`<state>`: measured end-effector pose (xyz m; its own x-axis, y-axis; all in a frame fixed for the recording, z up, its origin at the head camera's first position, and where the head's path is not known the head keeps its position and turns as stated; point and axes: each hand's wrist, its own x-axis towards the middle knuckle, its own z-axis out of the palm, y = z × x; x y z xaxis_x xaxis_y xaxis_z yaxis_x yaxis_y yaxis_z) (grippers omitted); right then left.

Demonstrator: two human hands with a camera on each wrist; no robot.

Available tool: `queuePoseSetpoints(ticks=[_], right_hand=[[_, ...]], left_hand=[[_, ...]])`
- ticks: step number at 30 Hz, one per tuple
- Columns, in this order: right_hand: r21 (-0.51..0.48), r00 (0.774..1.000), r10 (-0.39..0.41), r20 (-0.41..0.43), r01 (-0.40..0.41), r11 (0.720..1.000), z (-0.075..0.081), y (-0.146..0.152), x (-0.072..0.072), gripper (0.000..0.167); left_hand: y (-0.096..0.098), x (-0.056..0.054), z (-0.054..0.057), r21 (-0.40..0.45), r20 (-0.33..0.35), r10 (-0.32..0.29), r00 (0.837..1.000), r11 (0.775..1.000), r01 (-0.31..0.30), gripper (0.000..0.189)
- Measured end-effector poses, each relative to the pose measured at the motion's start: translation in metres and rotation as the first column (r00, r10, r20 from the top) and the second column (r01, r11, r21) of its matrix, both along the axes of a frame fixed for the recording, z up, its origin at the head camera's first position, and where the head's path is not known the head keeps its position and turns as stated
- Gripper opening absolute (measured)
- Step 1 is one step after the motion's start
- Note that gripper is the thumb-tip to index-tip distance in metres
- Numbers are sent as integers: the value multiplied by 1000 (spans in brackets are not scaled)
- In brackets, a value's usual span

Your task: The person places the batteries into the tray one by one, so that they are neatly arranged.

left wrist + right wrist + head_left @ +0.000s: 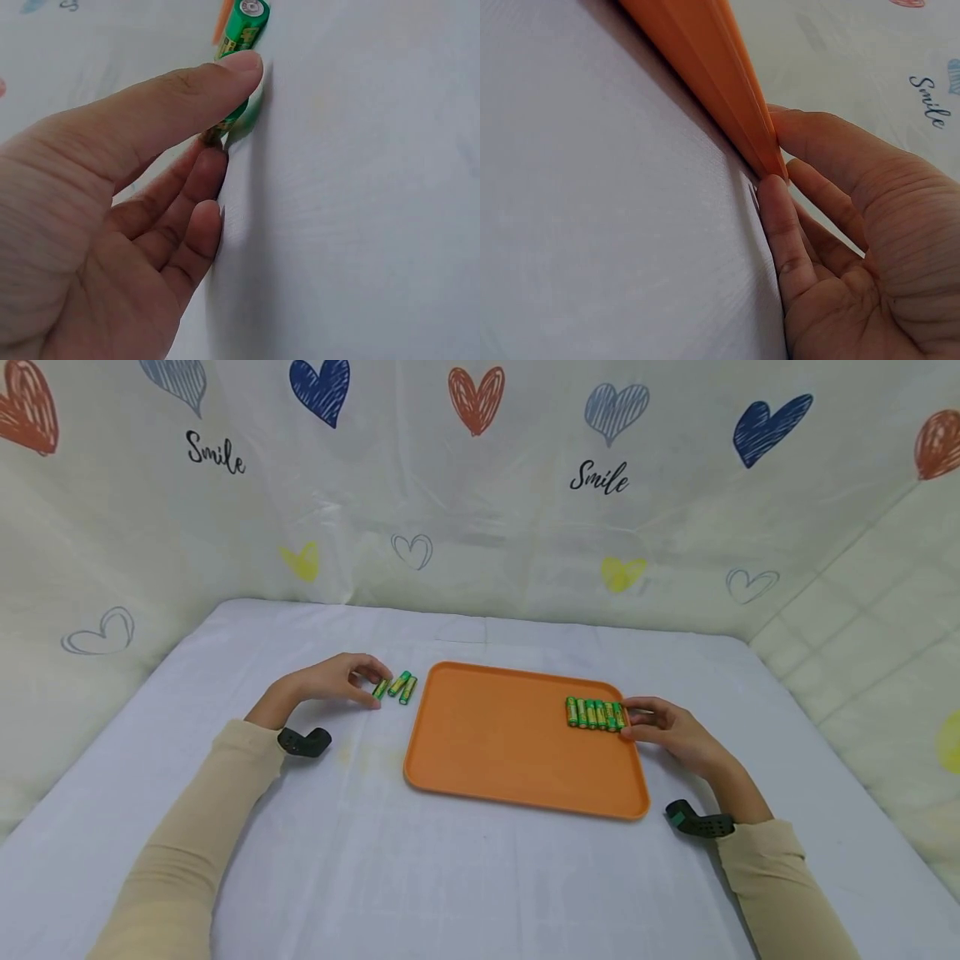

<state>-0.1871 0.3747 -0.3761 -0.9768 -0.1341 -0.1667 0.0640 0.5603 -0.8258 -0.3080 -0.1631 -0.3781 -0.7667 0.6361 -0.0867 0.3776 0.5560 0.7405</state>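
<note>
My left hand [335,680] is on the white cloth left of the orange tray [495,743], pinching a green and gold battery [244,26] between thumb and fingers. Two more loose batteries [408,691] lie just right of it. At the tray's right rim, my right hand [678,735] reaches in from outside, thumb and fingertips at the two ends of the last battery [618,716] in a row. The other batteries of that row [587,713], several of them, stand side by side on the tray. The rim hides this battery in the right wrist view.
A white cloth [450,877] covers the table. Behind it hangs a pale sheet [487,510] printed with hearts and "Smile". Each wrist wears a black strap device, the left one [305,742] and the right one [697,820], close above the cloth.
</note>
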Motion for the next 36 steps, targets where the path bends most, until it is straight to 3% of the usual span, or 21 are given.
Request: queuePoseSetpoints(ticks=[6,13,26,36], right_hand=[[-9,1000,-5,2,5,1000,1,1,2,66],[-3,1000,4,5,-4,1000,1,1,2,66],[-9,1000,2,1,-2,1000,-1,-1,2,66],[-28,1000,17,-21,-18,999,2,-2,4,65]], left_hand=[[3,1,1,55,-2,42,999,998,-42,54],[6,3,5,103,2,48,999,994,-48,56],[23,0,20,87,-19,16,1000,996,-14,57],[48,1,29,71,-36,-30,999,997,33,56]])
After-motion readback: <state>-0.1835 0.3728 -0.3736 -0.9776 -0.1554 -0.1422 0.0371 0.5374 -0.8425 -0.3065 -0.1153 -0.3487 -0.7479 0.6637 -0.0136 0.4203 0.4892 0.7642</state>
